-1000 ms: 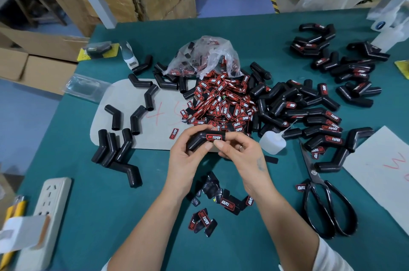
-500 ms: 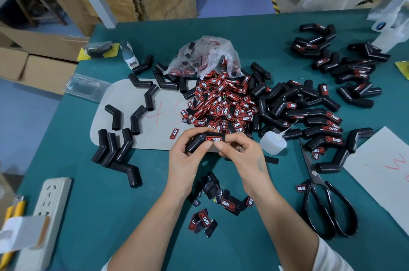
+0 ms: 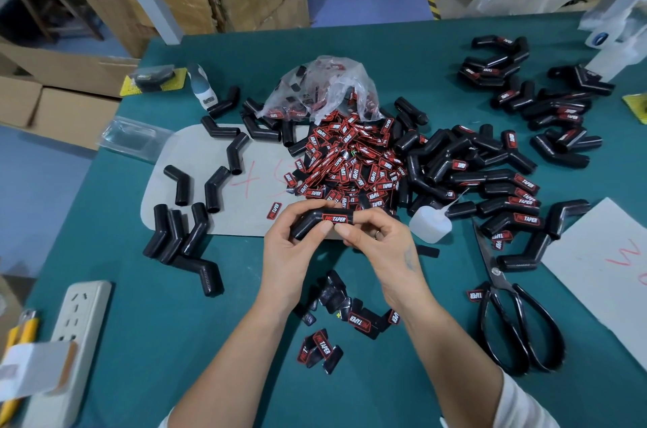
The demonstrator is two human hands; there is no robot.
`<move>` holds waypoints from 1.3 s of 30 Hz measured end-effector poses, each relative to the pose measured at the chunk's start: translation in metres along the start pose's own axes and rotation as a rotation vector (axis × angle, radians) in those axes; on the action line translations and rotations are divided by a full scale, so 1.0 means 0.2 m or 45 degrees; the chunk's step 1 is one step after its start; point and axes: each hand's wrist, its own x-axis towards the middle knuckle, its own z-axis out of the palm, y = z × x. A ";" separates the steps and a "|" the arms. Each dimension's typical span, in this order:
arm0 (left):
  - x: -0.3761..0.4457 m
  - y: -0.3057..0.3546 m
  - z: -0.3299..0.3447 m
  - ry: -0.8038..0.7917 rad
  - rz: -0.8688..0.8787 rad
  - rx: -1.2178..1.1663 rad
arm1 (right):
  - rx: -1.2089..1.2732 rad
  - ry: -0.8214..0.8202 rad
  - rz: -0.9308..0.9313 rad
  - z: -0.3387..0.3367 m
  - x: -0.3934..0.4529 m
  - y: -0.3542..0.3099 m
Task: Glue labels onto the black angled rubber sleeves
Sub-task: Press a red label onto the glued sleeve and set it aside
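At frame centre, the left hand (image 3: pixel 285 245) and right hand (image 3: pixel 376 245) grip the black angled rubber sleeve (image 3: pixel 317 222) above the tabletop (image 3: pixel 210 322), thumbs pressing its red-and-black label (image 3: pixel 334 218), probably so the glue sets.

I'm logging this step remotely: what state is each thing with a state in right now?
Held sleeve: off the table, label on, in both hands' grip.
Left hand: holds the sleeve's lower leg.
Right hand: pinches the labelled end.
Glue bottle: lying on its side.
Scissors: blades closed.
Plastic bag: open, labels spilling out.
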 end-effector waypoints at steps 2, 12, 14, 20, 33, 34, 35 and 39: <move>0.00 0.00 0.00 -0.004 0.008 -0.009 | -0.009 -0.008 0.020 0.00 0.00 0.01; 0.01 -0.01 -0.01 -0.011 0.026 0.025 | 0.074 0.038 0.001 0.02 0.00 -0.01; 0.01 -0.01 -0.01 -0.014 0.017 0.028 | 0.076 0.041 0.001 0.02 0.00 -0.01; 0.01 -0.02 -0.01 -0.020 -0.013 -0.028 | 0.006 0.021 -0.016 0.02 0.00 -0.01; 0.01 -0.01 -0.02 -0.025 0.028 0.044 | 0.035 0.038 -0.024 0.02 -0.01 -0.02; 0.01 -0.01 -0.02 -0.025 0.024 0.045 | 0.033 0.035 -0.028 0.02 -0.01 -0.02; 0.01 -0.01 -0.02 -0.024 0.020 0.048 | 0.039 0.030 -0.030 0.02 -0.01 -0.02; 0.01 0.00 -0.02 -0.014 0.017 0.044 | 0.072 0.018 -0.027 0.02 -0.01 -0.01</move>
